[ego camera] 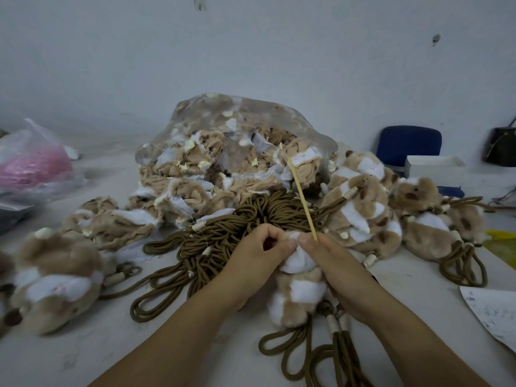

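Plush toy (301, 293) between both hands. Left hand (252, 258) pinches its white top, right hand (335, 268) pinches thin stick (303, 201) into it. Light, soft, squashy: probably best gripped near the opening. Stick looks snappable.

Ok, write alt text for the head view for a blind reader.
A person's left hand pinches the white fabric of a tan-and-white plush toy while the right hand holds a thin wooden stick to it. Behind lie brown looped cords and a clear plastic bag of plush skins.
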A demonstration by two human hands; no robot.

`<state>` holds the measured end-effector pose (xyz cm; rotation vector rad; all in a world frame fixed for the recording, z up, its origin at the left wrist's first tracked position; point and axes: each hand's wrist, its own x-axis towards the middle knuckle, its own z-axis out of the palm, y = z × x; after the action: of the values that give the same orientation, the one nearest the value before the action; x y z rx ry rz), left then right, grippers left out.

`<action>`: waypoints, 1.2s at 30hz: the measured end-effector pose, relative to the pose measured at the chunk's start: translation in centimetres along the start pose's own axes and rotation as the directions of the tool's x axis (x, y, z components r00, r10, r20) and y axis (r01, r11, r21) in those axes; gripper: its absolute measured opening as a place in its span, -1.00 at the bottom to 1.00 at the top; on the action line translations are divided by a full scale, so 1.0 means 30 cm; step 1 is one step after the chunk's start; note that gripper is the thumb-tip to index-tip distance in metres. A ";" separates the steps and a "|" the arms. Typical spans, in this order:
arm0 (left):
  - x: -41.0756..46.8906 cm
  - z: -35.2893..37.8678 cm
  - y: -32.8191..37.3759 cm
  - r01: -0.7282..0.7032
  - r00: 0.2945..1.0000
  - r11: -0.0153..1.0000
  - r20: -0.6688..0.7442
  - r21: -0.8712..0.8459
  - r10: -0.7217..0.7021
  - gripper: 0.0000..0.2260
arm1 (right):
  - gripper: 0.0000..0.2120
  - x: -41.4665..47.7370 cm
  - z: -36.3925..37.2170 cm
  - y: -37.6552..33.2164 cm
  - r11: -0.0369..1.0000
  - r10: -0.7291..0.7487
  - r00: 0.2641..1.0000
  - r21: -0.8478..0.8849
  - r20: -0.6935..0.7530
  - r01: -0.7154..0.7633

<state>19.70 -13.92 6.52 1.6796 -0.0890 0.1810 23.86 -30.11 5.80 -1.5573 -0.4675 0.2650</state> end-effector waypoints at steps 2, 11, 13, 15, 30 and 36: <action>0.000 -0.008 0.007 0.005 1.000 0.999 0.017 -0.035 -0.004 -0.94 | -0.59 -0.001 0.000 -0.009 0.999 -0.031 0.999 -0.024 -0.015 0.031; 0.000 -0.007 0.016 0.080 0.995 0.971 0.084 -0.225 -0.062 -0.77 | -0.90 0.003 -0.008 -0.017 0.993 0.004 1.000 -0.115 -0.018 -0.006; 0.000 -0.006 0.016 0.087 0.994 0.967 0.092 -0.240 -0.067 -0.75 | -0.90 0.005 -0.010 -0.019 0.990 0.030 0.999 -0.138 0.009 -0.029; -0.008 0.005 0.017 0.031 0.997 0.985 0.080 -0.169 -0.018 -0.75 | -0.88 0.006 -0.011 -0.018 0.985 0.066 0.998 -0.164 0.022 -0.061; -0.007 0.015 0.005 -0.325 0.936 0.842 0.020 0.432 0.351 -0.95 | -0.69 -0.011 -0.003 -0.026 0.972 0.218 0.976 0.086 0.009 -0.218; -0.005 0.021 -0.018 -0.232 0.946 0.867 -0.105 0.440 0.307 -0.90 | -0.81 -0.016 -0.012 -0.042 0.935 0.161 0.985 0.309 0.063 -0.173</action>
<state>19.68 -14.49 5.90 2.0737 -0.1652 0.5941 23.44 -30.65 7.00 -1.2815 -0.3035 0.4773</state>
